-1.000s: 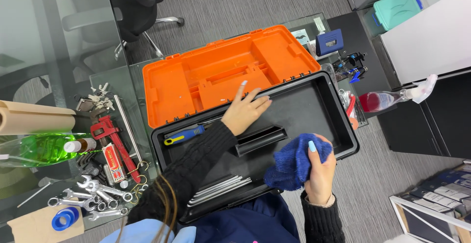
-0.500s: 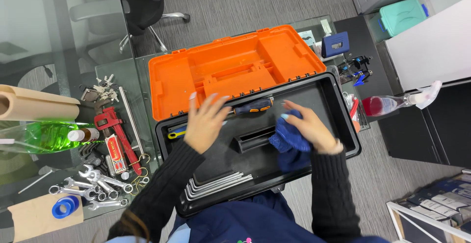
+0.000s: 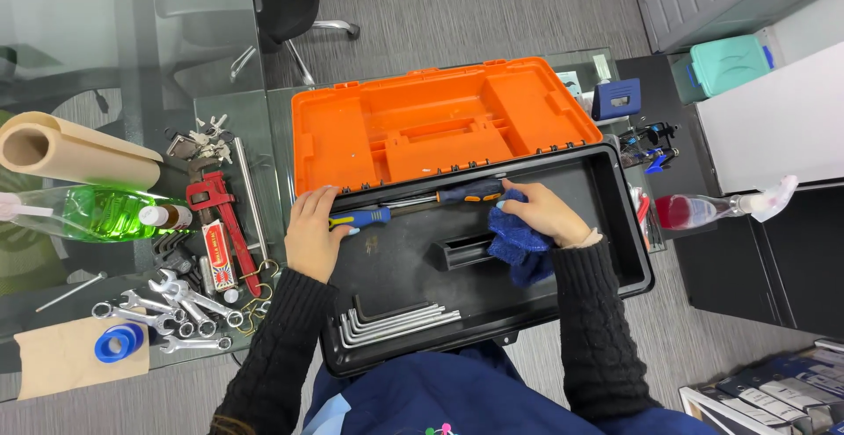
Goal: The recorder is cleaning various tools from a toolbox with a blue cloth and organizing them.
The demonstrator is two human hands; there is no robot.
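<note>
1. Left hand (image 3: 314, 233) is seen at the left-centre of the frame, laid on the left rim of the black toolbox tray (image 3: 615, 224), fingers curled around the blue-and-yellow screwdriver handle (image 3: 360, 219).
2. Right hand (image 3: 538, 213) is seen just right of centre, closed on a bunched blue cloth (image 3: 519, 246), which is pressed into the tray next to the raised centre handle (image 3: 462, 250).
3. A second screwdriver with a dark-and-orange grip (image 3: 470, 192) is laid along the tray's upper edge, touching the right-hand fingertips.
4. A set of hex keys (image 3: 396, 321) is laid in the tray's lower left.
5. The orange lid (image 3: 440, 123) is swung open above the tray.
6. At the left of the frame, on the glass table (image 3: 246, 119): red pipe wrench (image 3: 220, 215), spanners (image 3: 167, 316), blue tape roll (image 3: 119, 343), green bottle (image 3: 97, 213).
7. A spray bottle with red liquid (image 3: 703, 206) is seen at the right.
</note>
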